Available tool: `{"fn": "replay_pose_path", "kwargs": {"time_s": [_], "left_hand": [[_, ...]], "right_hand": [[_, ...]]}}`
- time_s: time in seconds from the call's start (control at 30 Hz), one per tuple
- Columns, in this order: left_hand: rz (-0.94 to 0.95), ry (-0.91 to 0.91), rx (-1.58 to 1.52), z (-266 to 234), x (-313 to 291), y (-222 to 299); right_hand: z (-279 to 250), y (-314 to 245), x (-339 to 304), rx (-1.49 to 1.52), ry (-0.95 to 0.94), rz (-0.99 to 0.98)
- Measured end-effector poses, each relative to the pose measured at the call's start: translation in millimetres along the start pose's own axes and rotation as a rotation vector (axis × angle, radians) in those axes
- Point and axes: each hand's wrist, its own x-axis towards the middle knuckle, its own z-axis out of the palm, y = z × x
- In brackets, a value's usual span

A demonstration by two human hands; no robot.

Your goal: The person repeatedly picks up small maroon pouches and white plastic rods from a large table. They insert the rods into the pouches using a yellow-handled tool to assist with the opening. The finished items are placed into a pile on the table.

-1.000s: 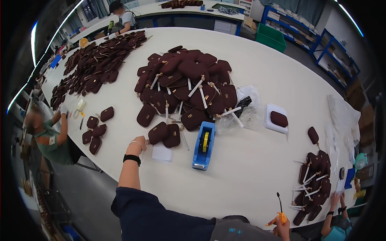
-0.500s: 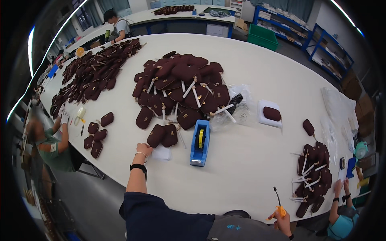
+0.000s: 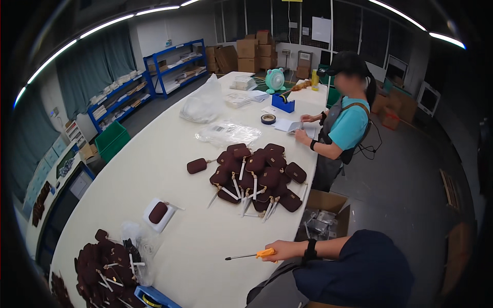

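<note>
With the right hand (image 3: 282, 249) taken as the clock's centre, an orange-handled tool (image 3: 265, 252) is held by its handle, the fingers wrapped closely around it and the thin shaft pointed at nine o'clock over the worktop (image 3: 205, 226). What kind of tool it is cannot be told for certain. The left hand is out of view, so whether its fingers are wide or narrow cannot be told.

A cluster of dark brown pouches (image 3: 268, 178) is piled at eleven to twelve o'clock, apart from the tip. A single pouch (image 3: 157, 212) rests on a white pad (image 3: 168, 220) near ten o'clock, and a larger heap (image 3: 97, 267) is spread just below nine, with a blue tape dispenser (image 3: 158, 294) beside it at eight.

For good handling, the tip is probably best kept turned away from the fabric, with the grip firm and the wrist loose; any pouch is better lifted singly, so that white strips are not snagged.

As for writing, gold-coloured marks are seen on some pouch fronts, but they are too small to be made out. Nothing legible is shown on the white wall sheet (image 3: 321, 29) at twelve to one o'clock.
</note>
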Motion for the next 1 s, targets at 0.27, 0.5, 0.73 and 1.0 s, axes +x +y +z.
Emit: {"fn": "replay_pose_path", "kwargs": {"time_s": [0.27,0.5,0.73,1.0], "left_hand": [[-0.283,0.083,-0.44,15.7,-59.5,-25.3],[-0.089,0.175,-0.764,145.3,-294.3,29.7],[-0.313,0.091,-0.865,285.9,-492.1,41.6],[0.051,0.031,0.537,361.8,-566.2,32.9]], "right_hand": [[-17.3,-7.7,23.9,0.004,-0.171,-0.168],[7.3,-29.1,42.3,-0.193,-0.53,-0.219],[57.0,-72.3,9.6,-0.91,-1.072,-0.515],[87.8,-57.6,1.7,-1.097,-1.365,-0.631]]}}
